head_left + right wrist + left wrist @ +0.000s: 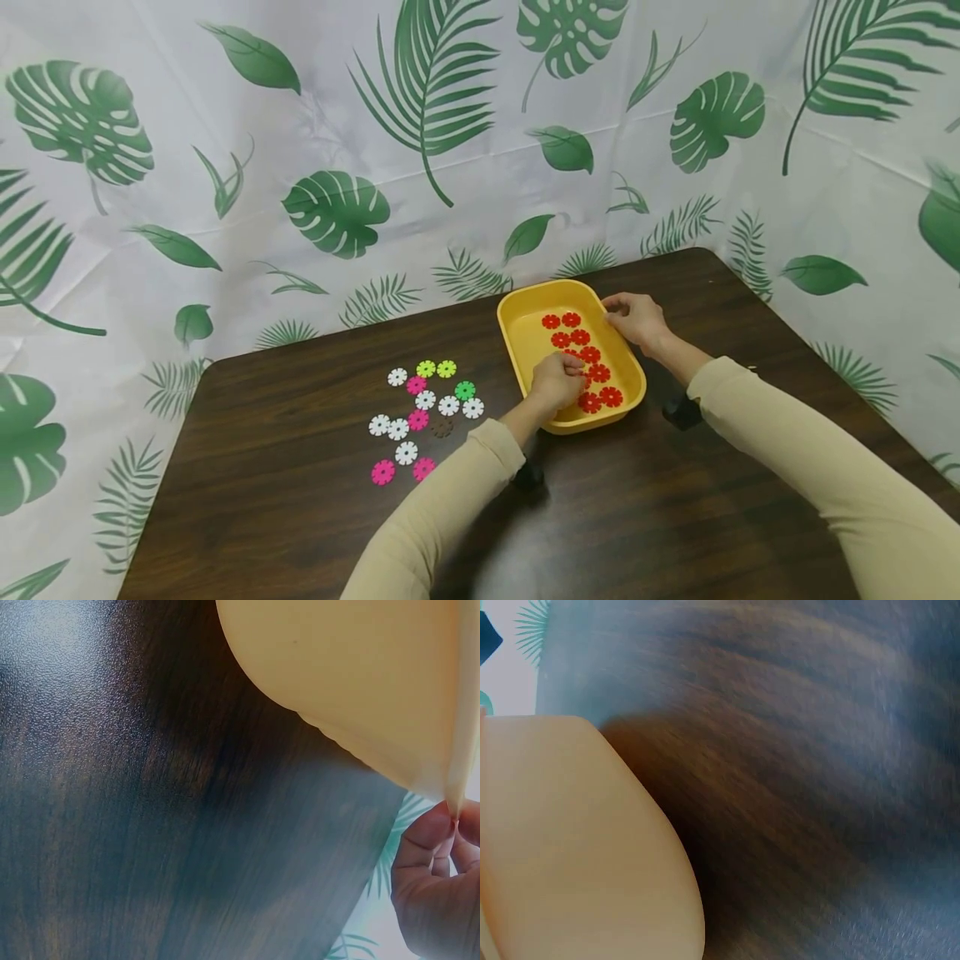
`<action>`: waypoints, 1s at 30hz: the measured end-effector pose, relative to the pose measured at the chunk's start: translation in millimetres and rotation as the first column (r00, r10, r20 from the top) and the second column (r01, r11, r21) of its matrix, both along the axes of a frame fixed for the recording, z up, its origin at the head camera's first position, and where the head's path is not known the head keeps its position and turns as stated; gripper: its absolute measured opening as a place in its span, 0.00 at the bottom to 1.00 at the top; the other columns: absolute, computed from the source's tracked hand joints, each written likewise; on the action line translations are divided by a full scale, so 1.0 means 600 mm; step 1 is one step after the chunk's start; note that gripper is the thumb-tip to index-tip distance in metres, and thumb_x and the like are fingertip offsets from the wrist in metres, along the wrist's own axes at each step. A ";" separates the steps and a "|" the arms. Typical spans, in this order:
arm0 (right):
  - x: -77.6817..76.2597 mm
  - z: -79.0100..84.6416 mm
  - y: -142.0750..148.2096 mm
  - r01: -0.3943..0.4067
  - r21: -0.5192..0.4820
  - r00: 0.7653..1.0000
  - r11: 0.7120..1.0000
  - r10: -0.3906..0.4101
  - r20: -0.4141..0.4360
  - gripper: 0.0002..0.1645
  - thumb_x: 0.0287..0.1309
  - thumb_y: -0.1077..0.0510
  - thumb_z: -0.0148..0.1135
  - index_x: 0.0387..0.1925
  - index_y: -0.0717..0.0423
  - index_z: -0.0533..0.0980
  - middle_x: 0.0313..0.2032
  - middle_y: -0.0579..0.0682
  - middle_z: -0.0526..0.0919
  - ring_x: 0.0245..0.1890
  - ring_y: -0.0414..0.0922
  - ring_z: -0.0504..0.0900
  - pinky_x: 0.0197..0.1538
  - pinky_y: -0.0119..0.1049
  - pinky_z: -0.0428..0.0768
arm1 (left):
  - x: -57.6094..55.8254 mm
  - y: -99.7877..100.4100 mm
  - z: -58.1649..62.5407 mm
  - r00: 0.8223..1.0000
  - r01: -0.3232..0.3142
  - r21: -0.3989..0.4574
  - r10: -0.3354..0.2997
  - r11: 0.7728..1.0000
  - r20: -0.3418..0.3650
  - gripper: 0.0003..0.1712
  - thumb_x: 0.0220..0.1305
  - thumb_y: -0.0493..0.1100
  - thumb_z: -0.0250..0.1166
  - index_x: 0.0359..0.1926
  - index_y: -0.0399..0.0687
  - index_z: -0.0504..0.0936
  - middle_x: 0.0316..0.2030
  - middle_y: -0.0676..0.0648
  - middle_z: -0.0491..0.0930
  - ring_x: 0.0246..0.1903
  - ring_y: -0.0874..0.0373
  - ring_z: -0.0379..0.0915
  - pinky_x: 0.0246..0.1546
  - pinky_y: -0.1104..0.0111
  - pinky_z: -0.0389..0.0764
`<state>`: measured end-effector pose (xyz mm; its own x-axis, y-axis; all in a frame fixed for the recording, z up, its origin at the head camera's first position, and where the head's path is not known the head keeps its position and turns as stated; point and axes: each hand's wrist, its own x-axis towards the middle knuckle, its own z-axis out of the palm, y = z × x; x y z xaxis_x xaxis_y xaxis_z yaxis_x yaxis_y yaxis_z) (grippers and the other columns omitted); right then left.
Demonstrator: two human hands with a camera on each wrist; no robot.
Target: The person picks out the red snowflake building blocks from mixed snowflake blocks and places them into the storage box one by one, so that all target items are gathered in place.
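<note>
A yellow plastic tray [528, 333] stands tilted on the dark table, with several red notched discs [590, 355] lying in two rough columns inside. My left hand [557, 383] reaches over the tray's near left side, its fingers bent down among the discs. Whether those fingers pinch a disc is hidden. At the tray's far right side, my right hand [636, 320] pinches the rim between thumb and finger. The right wrist view shows this pinch [439, 874] on the tray's edge [360, 682]. In the left wrist view only the tray's outer wall [592, 840] shows, without the hand.
Left of the tray, loose notched discs lie on the table [285, 467]: several white discs [425, 400], several pink discs [382, 472], two yellow discs [426, 368], a green disc [465, 391] and a brown disc [442, 427]. A leaf-patterned cloth [465, 225] hangs behind.
</note>
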<state>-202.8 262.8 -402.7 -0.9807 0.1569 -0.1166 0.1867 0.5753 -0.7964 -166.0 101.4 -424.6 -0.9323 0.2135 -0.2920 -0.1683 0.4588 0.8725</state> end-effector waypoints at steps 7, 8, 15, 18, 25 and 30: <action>-0.004 -0.005 0.002 -0.003 -0.010 1.000 1.000 0.004 0.008 0.20 0.65 0.64 0.53 0.57 0.68 0.70 0.42 0.66 0.76 0.36 0.53 0.80 0.41 0.41 0.83 | -0.003 -0.010 0.011 0.993 -0.115 0.320 0.117 0.940 0.013 0.09 0.60 0.33 0.63 0.43 0.40 0.79 0.31 0.49 0.76 0.28 0.61 0.75 0.36 0.69 0.82; -0.005 -0.005 0.002 -0.005 -0.012 1.000 1.000 0.006 0.010 0.20 0.65 0.64 0.52 0.57 0.68 0.69 0.43 0.66 0.76 0.37 0.53 0.80 0.41 0.41 0.83 | -0.003 -0.013 0.015 0.994 -0.110 0.348 0.112 0.931 0.015 0.10 0.60 0.33 0.62 0.44 0.39 0.79 0.32 0.49 0.76 0.29 0.62 0.75 0.37 0.68 0.82; -0.005 -0.004 0.004 -0.015 -0.019 1.000 1.000 0.015 0.010 0.21 0.65 0.63 0.52 0.58 0.68 0.69 0.43 0.66 0.76 0.37 0.53 0.81 0.41 0.40 0.83 | -0.005 -0.059 0.043 0.999 -0.007 0.377 0.019 0.926 -0.030 0.14 0.62 0.37 0.62 0.49 0.38 0.78 0.36 0.47 0.77 0.37 0.55 0.77 0.41 0.67 0.82; -0.007 -0.004 0.005 -0.032 -0.021 0.999 0.999 0.032 0.014 0.22 0.66 0.61 0.52 0.58 0.68 0.68 0.45 0.66 0.76 0.39 0.54 0.81 0.41 0.41 0.83 | -0.008 -0.090 0.058 0.996 0.058 0.331 -0.033 0.942 -0.079 0.15 0.62 0.38 0.62 0.50 0.39 0.78 0.40 0.46 0.79 0.40 0.55 0.77 0.42 0.68 0.81; -0.003 0.000 0.013 -0.076 -0.006 0.997 0.997 0.076 0.028 0.26 0.69 0.54 0.49 0.60 0.69 0.66 0.50 0.67 0.74 0.45 0.57 0.79 0.48 0.46 0.80 | -0.013 -0.178 0.089 0.942 0.208 0.135 -0.161 0.969 -0.294 0.19 0.62 0.40 0.63 0.54 0.42 0.77 0.50 0.41 0.78 0.50 0.52 0.74 0.51 0.65 0.78; 0.010 0.014 0.025 -0.126 0.096 0.992 0.987 0.128 -0.012 0.29 0.71 0.49 0.44 0.61 0.67 0.65 0.53 0.67 0.73 0.50 0.59 0.75 0.51 0.51 0.78 | -0.018 -0.245 0.105 0.849 0.283 -0.063 -0.280 0.957 -0.448 0.26 0.62 0.44 0.64 0.60 0.45 0.73 0.57 0.44 0.75 0.58 0.51 0.69 0.56 0.57 0.73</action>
